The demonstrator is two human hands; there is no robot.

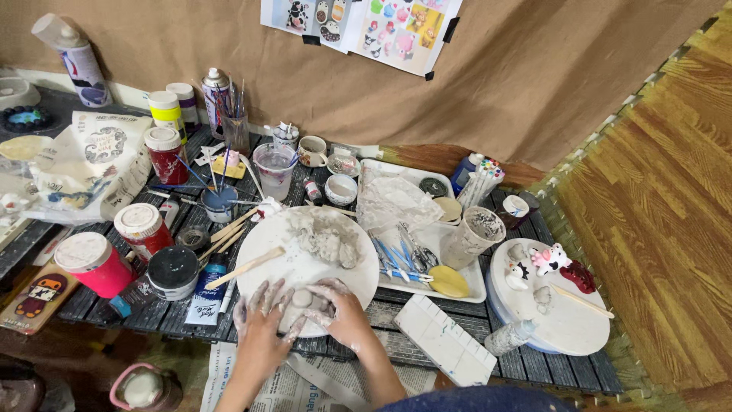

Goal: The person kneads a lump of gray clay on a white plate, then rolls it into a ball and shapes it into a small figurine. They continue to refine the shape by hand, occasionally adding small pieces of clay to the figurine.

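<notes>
Both my hands rest on a round white board [274, 263] at the table's front. My left hand [261, 320] and my right hand [341, 309] are smeared with grey clay and cup a small lump of clay [302, 298] between them. A larger pile of grey clay [329, 238] lies at the far side of the same board. A flat wooden stick [245, 267] lies across the board's left edge.
Paint jars [95, 263] and a black-lidded tub [173, 271] stand at left. A white tray [467, 284] with blue-handled tools sits right of the board. A second round board [568, 324] holds small painted figurines [550, 259]. Cups, brushes and spray cans crowd the back.
</notes>
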